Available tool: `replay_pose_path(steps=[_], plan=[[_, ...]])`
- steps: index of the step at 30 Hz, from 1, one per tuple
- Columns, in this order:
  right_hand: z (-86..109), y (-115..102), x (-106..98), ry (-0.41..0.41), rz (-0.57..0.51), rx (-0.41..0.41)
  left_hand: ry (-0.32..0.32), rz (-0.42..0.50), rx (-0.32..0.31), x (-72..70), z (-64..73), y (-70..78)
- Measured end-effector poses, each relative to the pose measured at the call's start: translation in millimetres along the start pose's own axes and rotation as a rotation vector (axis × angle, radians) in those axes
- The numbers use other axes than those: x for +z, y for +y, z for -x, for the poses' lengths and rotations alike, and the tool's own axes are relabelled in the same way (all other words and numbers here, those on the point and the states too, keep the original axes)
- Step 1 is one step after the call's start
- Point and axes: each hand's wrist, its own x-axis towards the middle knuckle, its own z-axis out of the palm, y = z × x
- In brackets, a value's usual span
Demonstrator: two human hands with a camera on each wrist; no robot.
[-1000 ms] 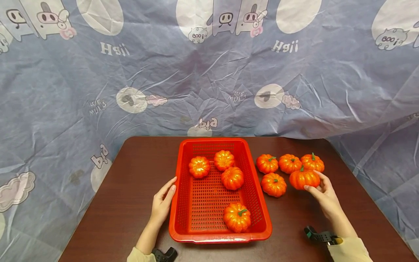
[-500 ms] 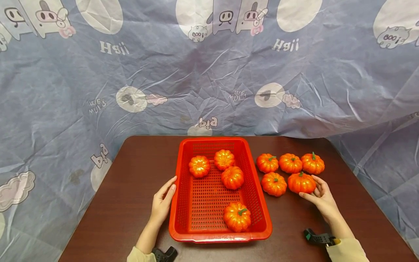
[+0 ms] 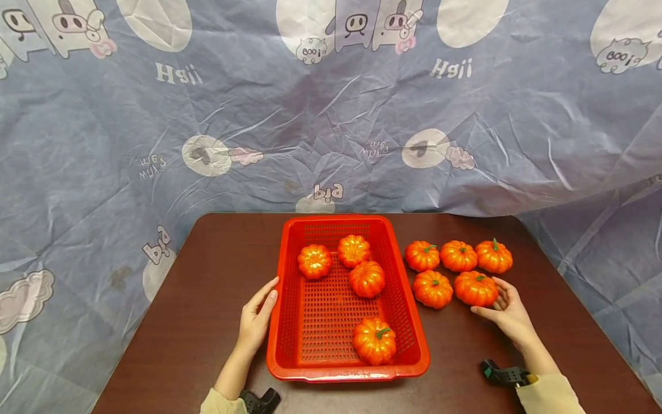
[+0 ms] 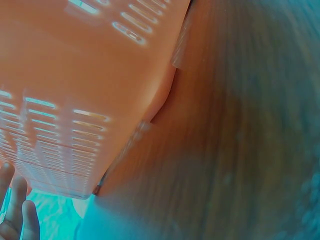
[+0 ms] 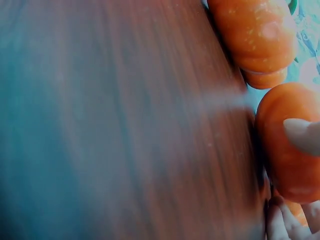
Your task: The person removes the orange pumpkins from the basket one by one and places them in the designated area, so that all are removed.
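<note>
A red plastic basket (image 3: 338, 371) with slotted walls stands on the table, holding several small orange pumpkins, one of them a pumpkin (image 3: 374, 341) near its front right corner. My left hand (image 3: 256, 316) rests against the basket's left rim with its fingers extended; in the left wrist view the slotted wall (image 4: 90, 65) fills the upper left. Right of the basket, my right hand (image 3: 509, 313) holds a pumpkin (image 3: 476, 288) on the table, thumb at its front and fingers round its right side. The right wrist view shows the thumb (image 5: 300, 134) against that pumpkin (image 5: 287, 170).
Behind and left of the held pumpkin sit other pumpkins: one at the left (image 3: 433, 289) and a back row, including one with an upright stem (image 3: 493, 257). The dark wooden table (image 3: 207, 276) ends at a blue printed cloth (image 3: 289, 115).
My right hand has lowered the pumpkin onto the table in front of the back row, and its stem has tipped slightly. My left hand stays at the basket's rim.
</note>
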Motion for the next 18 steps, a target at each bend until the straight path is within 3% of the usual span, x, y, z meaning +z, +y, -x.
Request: replay_pose_path(steps=[4,18], plan=[[-0.8,-0.2,2.4,0.005,0.076,-0.012,-0.002,0.004,-0.003,0.0,-0.1,0.1],[-5.1,-7.1,-2.1,-0.056,0.152,0.013,-0.007,-0.001,0.004,0.3,-0.2,1.4]])
